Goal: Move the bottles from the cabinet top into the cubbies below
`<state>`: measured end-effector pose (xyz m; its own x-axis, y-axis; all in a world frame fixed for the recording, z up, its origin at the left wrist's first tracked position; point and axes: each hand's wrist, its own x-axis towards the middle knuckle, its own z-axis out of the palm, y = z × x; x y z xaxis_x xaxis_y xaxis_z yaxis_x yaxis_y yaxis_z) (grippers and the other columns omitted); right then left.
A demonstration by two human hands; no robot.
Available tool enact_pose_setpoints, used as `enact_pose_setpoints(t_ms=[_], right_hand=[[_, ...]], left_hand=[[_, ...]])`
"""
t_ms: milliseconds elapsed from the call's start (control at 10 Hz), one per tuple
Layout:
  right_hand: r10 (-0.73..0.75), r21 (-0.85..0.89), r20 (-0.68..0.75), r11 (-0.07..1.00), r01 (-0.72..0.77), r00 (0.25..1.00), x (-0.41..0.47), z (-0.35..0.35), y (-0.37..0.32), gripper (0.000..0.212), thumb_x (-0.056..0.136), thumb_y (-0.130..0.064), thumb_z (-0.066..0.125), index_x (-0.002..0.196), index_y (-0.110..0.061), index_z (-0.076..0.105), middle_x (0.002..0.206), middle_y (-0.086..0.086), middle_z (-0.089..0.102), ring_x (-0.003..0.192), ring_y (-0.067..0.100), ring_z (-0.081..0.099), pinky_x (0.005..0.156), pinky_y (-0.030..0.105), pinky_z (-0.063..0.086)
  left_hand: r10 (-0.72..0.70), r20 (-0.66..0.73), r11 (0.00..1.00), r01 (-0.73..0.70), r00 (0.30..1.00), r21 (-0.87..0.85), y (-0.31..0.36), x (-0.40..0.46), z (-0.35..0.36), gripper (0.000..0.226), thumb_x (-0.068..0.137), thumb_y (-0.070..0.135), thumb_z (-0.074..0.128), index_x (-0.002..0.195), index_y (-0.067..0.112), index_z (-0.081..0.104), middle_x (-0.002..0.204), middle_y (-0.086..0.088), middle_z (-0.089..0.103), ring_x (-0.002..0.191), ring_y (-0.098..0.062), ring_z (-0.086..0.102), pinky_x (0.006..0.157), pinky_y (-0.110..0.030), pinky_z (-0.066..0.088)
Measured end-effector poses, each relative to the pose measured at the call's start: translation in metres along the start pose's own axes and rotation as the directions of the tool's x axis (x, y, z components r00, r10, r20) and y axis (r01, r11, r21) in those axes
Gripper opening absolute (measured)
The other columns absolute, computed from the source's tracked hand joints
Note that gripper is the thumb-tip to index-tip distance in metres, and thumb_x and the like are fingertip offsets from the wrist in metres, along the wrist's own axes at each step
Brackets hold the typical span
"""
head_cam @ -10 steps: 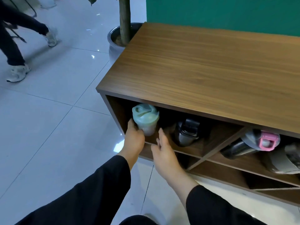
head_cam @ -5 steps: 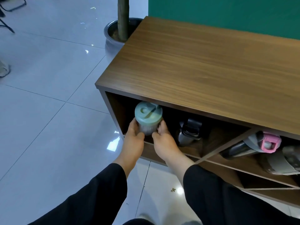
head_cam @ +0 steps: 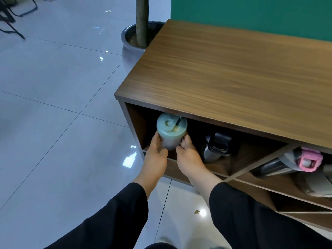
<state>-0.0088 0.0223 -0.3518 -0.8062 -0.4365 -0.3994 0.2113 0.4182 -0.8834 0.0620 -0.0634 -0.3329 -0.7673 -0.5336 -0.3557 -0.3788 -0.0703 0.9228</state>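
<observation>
A clear bottle with a mint-green lid [head_cam: 171, 131] stands upright at the front of the leftmost cubby of the wooden cabinet [head_cam: 233, 83]. My left hand [head_cam: 156, 155] grips its left side and my right hand [head_cam: 188, 158] grips its right side. A black-lidded steel bottle [head_cam: 215, 148] stands in the same cubby, to the right. In the cubby further right lie a dark bottle with a pink cap [head_cam: 294, 162] and a grey bottle [head_cam: 318, 182]. No bottles show on the visible cabinet top.
A grey plant pot with a trunk [head_cam: 133, 42] stands against the cabinet's left rear corner. A green wall [head_cam: 251, 13] rises behind the cabinet. Glossy floor tiles [head_cam: 53, 123] spread to the left. Chair legs [head_cam: 12, 18] show at the top left.
My right hand has closed onto the green-lidded bottle, joining the left. The bottle went from tilted to upright in the cubby mouth. A walking person left the view as my head turned.
</observation>
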Motion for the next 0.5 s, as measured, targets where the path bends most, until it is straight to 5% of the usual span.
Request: enact_pose_setpoints(t_ms=[300, 400, 500], right_hand=[[0.048, -0.053, -0.007, 0.997, -0.048, 0.999, -0.01, -0.006, 0.004, 0.066, 0.1, -0.014, 0.038, 0.158, -0.027, 0.009, 0.164, 0.002, 0.021, 0.148, 0.022, 0.026, 0.11, 0.026, 0.023], [0.044, 0.026, -0.033, 0.999, -0.044, 0.998, -0.034, -0.01, 0.008, 0.058, 0.104, -0.019, 0.039, 0.157, -0.019, 0.018, 0.161, 0.002, 0.029, 0.146, 0.018, 0.03, 0.103, 0.021, 0.023], [0.088, 0.118, -0.065, 0.99, -0.08, 0.994, -0.062, -0.006, 0.006, 0.051, 0.103, -0.035, 0.041, 0.153, -0.021, 0.034, 0.152, 0.0, 0.044, 0.14, 0.018, 0.04, 0.104, 0.024, 0.03]], left_hand=[[-0.054, -0.016, 0.997, 0.054, 0.998, -0.046, -0.002, -0.008, 0.001, 0.073, 0.096, -0.004, 0.036, 0.159, 0.03, 0.025, 0.158, 0.009, 0.04, 0.145, -0.01, 0.036, 0.12, -0.033, 0.029], [-0.151, -0.158, 0.988, 0.143, 0.976, -0.06, -0.004, -0.02, 0.01, 0.053, 0.1, 0.005, 0.037, 0.15, 0.02, 0.045, 0.149, 0.002, 0.051, 0.135, -0.018, 0.047, 0.109, -0.031, 0.039], [-0.315, -0.073, 0.94, 0.301, 0.946, -0.16, -0.008, -0.036, 0.027, 0.041, 0.103, 0.019, 0.041, 0.143, 0.016, 0.052, 0.143, -0.005, 0.056, 0.128, -0.025, 0.054, 0.105, -0.035, 0.044]])
